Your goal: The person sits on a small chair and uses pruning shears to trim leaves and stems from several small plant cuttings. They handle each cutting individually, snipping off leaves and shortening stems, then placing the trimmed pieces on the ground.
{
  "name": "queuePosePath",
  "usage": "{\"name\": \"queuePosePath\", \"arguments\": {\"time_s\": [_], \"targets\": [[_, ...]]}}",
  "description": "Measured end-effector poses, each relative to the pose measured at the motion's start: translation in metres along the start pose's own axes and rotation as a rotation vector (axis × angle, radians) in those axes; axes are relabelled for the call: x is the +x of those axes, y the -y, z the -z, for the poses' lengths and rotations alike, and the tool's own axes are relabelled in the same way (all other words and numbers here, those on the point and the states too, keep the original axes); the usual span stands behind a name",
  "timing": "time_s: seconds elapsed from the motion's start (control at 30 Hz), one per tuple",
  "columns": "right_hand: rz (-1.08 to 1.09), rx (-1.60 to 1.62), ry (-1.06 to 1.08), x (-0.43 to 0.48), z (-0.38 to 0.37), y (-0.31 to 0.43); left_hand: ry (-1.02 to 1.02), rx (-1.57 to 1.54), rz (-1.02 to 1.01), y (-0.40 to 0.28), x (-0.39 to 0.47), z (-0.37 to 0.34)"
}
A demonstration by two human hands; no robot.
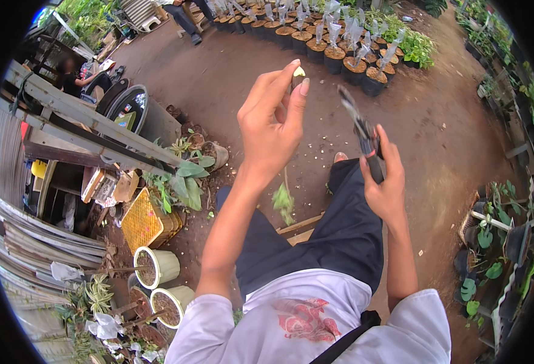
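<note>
Raised in front of me, my left hand [274, 118] pinches a short piece of dark plant stem [297, 81] between thumb and fingertips; its pale cut end [299, 71] points up. To the right, my right hand [383, 175] is closed around the dark handles of a pair of pruning shears [365, 136], whose blades point up and left, apart from the stem piece. The blades are blurred. Below my left hand, a thin stem with a green leafy tip [284, 200] shows between my knees; what bears it is hidden.
Black pots [334, 59] with plastic-wrapped cuttings stand ahead. On the left are a metal frame [89, 118], a large dark bin [162, 116], a yellow crate [146, 223] and white pots [158, 268]. Potted plants [485, 236] line the right. Two people sit at the upper left.
</note>
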State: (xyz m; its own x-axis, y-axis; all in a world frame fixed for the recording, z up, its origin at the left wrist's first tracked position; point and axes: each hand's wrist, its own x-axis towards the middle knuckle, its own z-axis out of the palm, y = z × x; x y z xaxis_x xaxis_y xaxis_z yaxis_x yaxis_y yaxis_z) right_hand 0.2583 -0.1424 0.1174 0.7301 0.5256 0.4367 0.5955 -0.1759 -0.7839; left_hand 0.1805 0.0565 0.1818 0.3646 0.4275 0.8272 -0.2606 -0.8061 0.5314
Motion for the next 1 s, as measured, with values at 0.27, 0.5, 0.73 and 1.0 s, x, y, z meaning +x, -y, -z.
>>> {"name": "queuePosePath", "arguments": {"time_s": [0.27, 0.5, 0.73, 1.0], "targets": [[0.35, -0.248, -0.108, 0.039, 0.006, 0.032, 0.055, 0.045, -0.022, -0.021, 0.0, 0.011], [0.393, -0.283, -0.137, 0.043, 0.005, 0.029, 0.042, 0.09, -0.047, -0.029, -0.001, 0.019], [0.356, -0.326, -0.144, 0.043, 0.008, 0.03, 0.009, 0.108, -0.133, -0.028, -0.002, 0.018], [0.298, -0.295, -0.101, 0.036, 0.011, 0.036, -0.071, 0.077, -0.122, -0.027, -0.009, 0.015]]}}
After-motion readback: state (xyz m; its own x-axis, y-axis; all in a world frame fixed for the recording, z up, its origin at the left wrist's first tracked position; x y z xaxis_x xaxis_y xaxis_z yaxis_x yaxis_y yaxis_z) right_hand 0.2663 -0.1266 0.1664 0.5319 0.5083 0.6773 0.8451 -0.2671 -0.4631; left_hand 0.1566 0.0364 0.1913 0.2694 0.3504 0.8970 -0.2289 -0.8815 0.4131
